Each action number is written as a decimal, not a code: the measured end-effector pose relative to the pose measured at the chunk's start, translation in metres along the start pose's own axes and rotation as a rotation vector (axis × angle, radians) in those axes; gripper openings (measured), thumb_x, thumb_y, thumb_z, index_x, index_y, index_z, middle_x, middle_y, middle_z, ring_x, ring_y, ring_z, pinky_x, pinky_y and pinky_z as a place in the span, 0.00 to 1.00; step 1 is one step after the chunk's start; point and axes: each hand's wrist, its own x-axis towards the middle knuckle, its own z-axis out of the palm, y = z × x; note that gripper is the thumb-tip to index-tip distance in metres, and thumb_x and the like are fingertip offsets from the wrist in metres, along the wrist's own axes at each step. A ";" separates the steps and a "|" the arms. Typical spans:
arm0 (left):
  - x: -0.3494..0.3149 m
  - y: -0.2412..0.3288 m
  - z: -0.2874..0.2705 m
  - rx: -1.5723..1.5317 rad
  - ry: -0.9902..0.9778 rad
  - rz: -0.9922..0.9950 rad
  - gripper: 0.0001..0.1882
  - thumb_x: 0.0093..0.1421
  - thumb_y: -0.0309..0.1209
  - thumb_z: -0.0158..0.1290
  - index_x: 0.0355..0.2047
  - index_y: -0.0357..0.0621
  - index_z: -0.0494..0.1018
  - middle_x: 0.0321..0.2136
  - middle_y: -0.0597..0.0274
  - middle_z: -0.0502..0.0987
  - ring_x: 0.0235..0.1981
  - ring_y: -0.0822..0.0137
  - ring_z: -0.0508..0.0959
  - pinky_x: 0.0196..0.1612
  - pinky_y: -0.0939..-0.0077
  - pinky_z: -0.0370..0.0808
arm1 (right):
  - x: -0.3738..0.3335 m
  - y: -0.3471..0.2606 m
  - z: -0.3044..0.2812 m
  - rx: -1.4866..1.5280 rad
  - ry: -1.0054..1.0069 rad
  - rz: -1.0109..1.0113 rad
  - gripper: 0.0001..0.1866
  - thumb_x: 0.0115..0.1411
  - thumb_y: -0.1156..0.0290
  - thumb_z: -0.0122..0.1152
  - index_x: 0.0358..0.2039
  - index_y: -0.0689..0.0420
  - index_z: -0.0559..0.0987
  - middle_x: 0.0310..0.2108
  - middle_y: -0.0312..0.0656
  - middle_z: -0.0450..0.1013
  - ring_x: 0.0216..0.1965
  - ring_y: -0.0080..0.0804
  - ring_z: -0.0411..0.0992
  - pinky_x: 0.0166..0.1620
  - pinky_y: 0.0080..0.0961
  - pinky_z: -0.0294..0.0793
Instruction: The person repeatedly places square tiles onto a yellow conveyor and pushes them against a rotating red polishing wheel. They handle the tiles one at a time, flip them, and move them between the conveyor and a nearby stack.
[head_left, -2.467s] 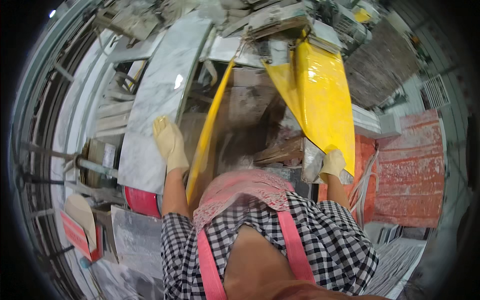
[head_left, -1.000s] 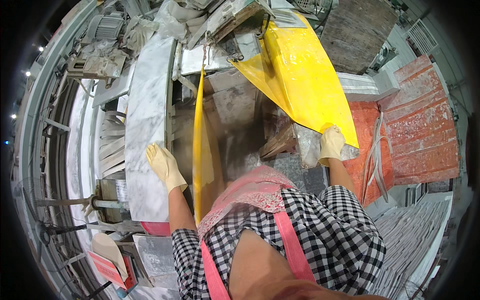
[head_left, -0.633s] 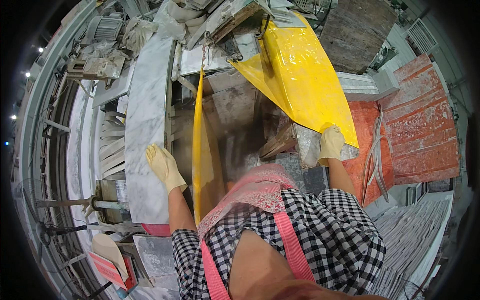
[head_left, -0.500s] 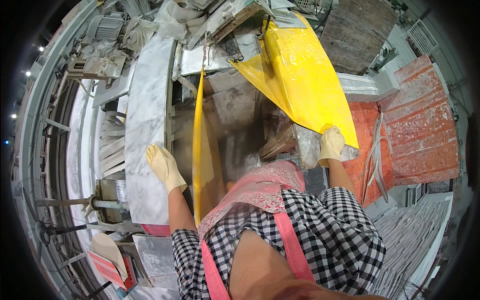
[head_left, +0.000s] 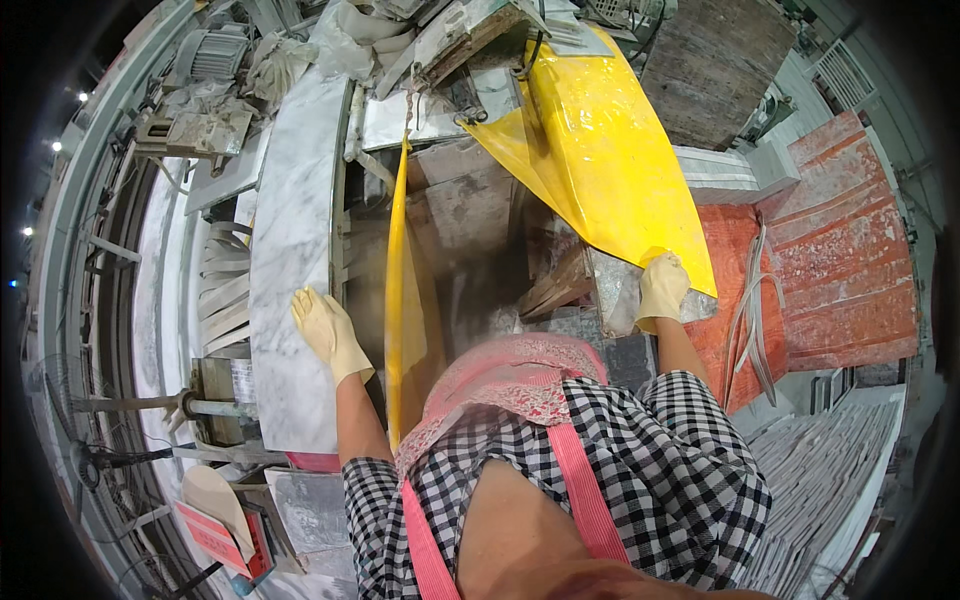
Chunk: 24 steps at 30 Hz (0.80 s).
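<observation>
My left hand (head_left: pixel 327 325), in a cream rubber glove, rests on a long white marble slab (head_left: pixel 292 230) with grey veins. Its fingers lie stretched over the slab's surface. On the other side, my right hand (head_left: pixel 662 290), gloved alike, is closed at the lower edge of a glossy yellow plastic sheet (head_left: pixel 625 160), which drapes over a bench top. Fine detail of the right fingertips is hidden. Between my arms hangs another yellow sheet (head_left: pixel 397 300), seen nearly edge-on, beside a dark gap. My pink apron (head_left: pixel 510 375) reaches toward that gap.
Wooden pieces (head_left: pixel 560 288) jut into the gap. An orange woven sheet (head_left: pixel 728 290) with loose grey straps (head_left: pixel 757 320) lies right of my right hand. Thin stacked strips (head_left: pixel 825 480) stand at lower right. A motor (head_left: pixel 210 55) sits at far left, and a metal rod (head_left: pixel 220 409) points toward the slab.
My apron's lower edge has shifted slightly. Both hands stay in nearly the same places, and the slab and yellow sheets have not visibly moved.
</observation>
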 end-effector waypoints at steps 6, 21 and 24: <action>-0.001 -0.002 0.003 -0.003 0.005 0.009 0.21 0.68 0.32 0.46 0.54 0.30 0.75 0.57 0.40 0.75 0.61 0.46 0.72 0.69 0.59 0.61 | 0.000 -0.002 -0.007 0.020 0.043 -0.003 0.10 0.58 0.72 0.57 0.37 0.63 0.81 0.36 0.51 0.81 0.38 0.43 0.82 0.40 0.36 0.81; 0.002 -0.015 0.007 -0.240 0.017 -0.040 0.20 0.67 0.30 0.48 0.55 0.30 0.75 0.56 0.38 0.76 0.61 0.43 0.72 0.69 0.58 0.62 | -0.002 -0.006 -0.012 0.033 -0.013 0.024 0.11 0.59 0.70 0.57 0.38 0.63 0.80 0.34 0.49 0.80 0.33 0.42 0.81 0.37 0.36 0.80; 0.002 -0.044 -0.016 -0.671 0.011 -0.178 0.20 0.68 0.30 0.49 0.57 0.34 0.73 0.57 0.40 0.75 0.63 0.44 0.70 0.69 0.58 0.61 | 0.001 -0.004 -0.011 0.067 0.049 0.045 0.11 0.59 0.71 0.56 0.38 0.64 0.80 0.33 0.49 0.80 0.33 0.42 0.81 0.37 0.37 0.80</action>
